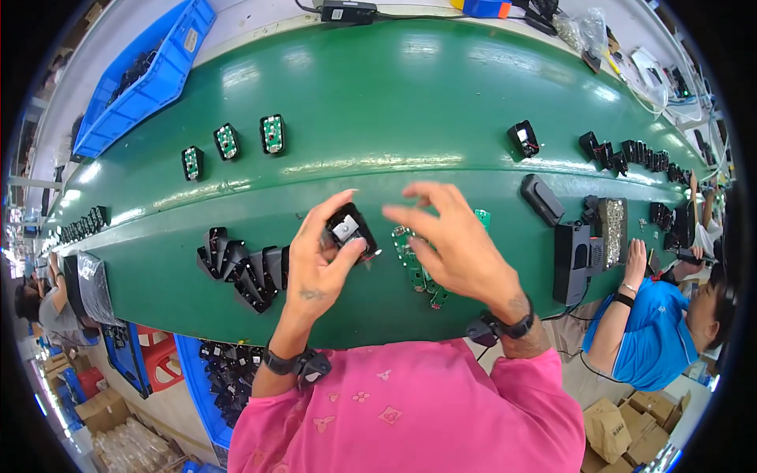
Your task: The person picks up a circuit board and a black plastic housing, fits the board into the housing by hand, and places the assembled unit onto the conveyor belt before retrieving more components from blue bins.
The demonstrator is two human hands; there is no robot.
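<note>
My left hand (317, 268) is closed around a small open black plastic housing (366, 224), thumb along its near edge. Inside the housing sits a silver-white block, and a thin wire end sticks out beside the thumb. My right hand (467, 251) is just to the right, fingers apart and slightly blurred, with nothing visible in them. Beneath it lies a loose group of green circuit boards (415, 273), partly covered by the hand. Left of my left hand, several empty-looking black housings (251, 272) lie in a cluster on the green table.
Three housings with green boards (272, 134) stand at the far left; another housing (523, 139) stands far right. A blue bin (169, 75) occupies the back left corner. To the right are a black box-shaped device (571, 264) and a co-worker in blue (650, 335).
</note>
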